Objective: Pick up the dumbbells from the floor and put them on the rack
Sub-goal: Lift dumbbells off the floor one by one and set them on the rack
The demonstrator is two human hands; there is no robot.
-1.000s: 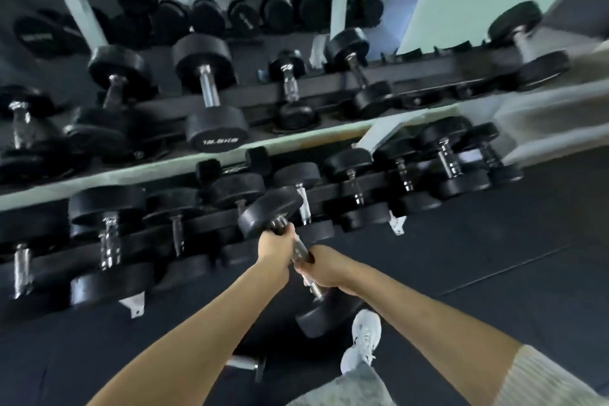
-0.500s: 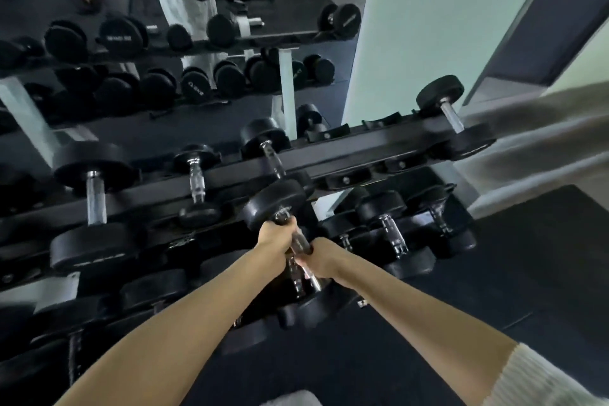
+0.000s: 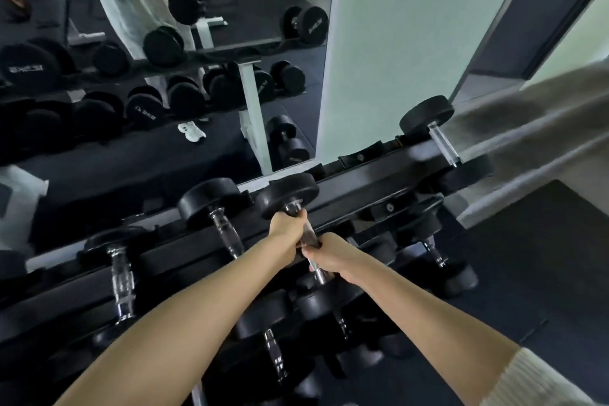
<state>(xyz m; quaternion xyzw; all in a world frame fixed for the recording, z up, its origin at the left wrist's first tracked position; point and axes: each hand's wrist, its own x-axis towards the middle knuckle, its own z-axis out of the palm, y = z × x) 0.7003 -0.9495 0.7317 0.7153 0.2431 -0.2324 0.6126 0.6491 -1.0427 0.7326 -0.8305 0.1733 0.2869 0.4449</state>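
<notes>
I hold a black dumbbell (image 3: 287, 195) with a chrome handle in both hands, over the top tier of the black rack (image 3: 369, 175). My left hand (image 3: 286, 227) grips the upper part of the handle just below the far head. My right hand (image 3: 326, 257) grips the lower part of the handle. The far head is level with the top rail, beside another racked dumbbell (image 3: 211, 199) on the left. The near head sits low in front of the rack, partly hidden by my right hand.
More dumbbells rest on the rack: one at the top right end (image 3: 428, 115), one at the left (image 3: 118, 270), several on the lower tier (image 3: 435, 257). A mirror (image 3: 164, 76) behind the rack reflects a person and the rack. Dark rubber floor (image 3: 527, 257) lies to the right.
The dumbbell has risen in both hands from beside the lower tier up to the top tier. My view has tilted up towards the mirror.
</notes>
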